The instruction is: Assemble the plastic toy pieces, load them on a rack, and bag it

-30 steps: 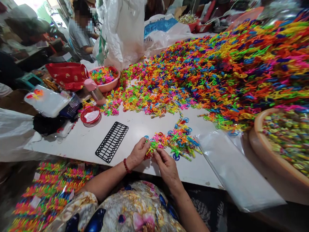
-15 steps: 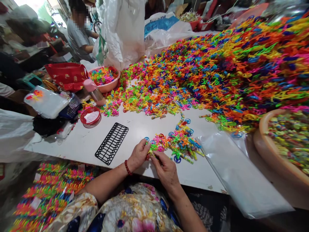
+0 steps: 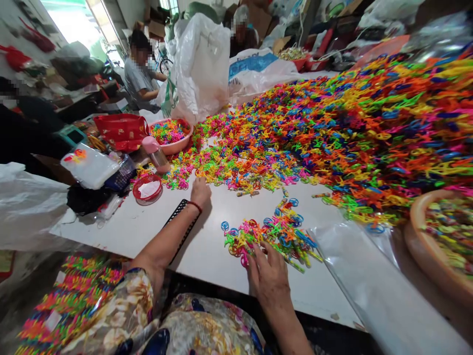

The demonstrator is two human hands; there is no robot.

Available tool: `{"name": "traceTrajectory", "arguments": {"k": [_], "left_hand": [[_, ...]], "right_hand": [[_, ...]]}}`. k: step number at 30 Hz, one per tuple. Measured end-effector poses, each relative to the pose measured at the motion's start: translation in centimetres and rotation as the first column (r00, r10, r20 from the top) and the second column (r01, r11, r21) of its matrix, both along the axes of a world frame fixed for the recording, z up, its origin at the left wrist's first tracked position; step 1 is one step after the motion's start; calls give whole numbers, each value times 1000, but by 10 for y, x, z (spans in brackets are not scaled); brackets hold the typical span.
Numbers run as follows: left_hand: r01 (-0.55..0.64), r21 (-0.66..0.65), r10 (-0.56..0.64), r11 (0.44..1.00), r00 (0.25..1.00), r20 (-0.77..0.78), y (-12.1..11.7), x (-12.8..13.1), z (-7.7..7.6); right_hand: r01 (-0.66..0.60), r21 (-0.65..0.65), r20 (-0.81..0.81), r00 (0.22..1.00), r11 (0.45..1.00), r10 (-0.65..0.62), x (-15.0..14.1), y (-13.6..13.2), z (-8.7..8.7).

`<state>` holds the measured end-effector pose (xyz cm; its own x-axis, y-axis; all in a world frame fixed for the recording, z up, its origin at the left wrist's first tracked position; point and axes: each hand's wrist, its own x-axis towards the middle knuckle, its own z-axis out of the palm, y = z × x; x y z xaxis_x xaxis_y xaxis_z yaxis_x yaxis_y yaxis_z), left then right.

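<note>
My left hand [image 3: 201, 192] reaches forward to the near edge of the big heap of small coloured plastic pieces [image 3: 236, 158], its fingers curled together at the tips. Whatever they hold, if anything, is hidden. A red bead bracelet [image 3: 195, 205] circles that wrist. My right hand [image 3: 271, 273] rests at the near side of a smaller pile of coloured plastic pieces [image 3: 284, 229], fingers apart and fingertips touching the pieces. Beneath my left forearm lies a black slotted plastic rack [image 3: 181, 211], partly covered.
Clear plastic bags [image 3: 369, 276] overlap the white table [image 3: 210, 241] at right, beside an orange tub [image 3: 414, 231]. At left stand a small red basket [image 3: 148, 199], a pink-lidded bottle [image 3: 157, 154] and a pink basin [image 3: 181, 144]. A person [image 3: 140, 74] is farther back.
My hands, together over the small pile before, are now apart. The left has moved forward and left to the big heap; the right has opened onto the pile. The camera view has shifted.
</note>
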<state>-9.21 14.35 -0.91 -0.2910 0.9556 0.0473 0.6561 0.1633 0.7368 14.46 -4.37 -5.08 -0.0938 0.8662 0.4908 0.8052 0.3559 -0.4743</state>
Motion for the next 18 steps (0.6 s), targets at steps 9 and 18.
{"name": "traceTrajectory", "arguments": {"k": [9, 18], "left_hand": [[-68, -17, 70, 998, 977, 199, 38, -40, -4], [-21, -97, 90, 995, 600, 795, -3, -41, 4]], "right_hand": [[-81, 66, -60, 995, 995, 85, -8, -9, -13], [-273, -46, 131, 952, 961, 277, -9, 79, 15]]}}
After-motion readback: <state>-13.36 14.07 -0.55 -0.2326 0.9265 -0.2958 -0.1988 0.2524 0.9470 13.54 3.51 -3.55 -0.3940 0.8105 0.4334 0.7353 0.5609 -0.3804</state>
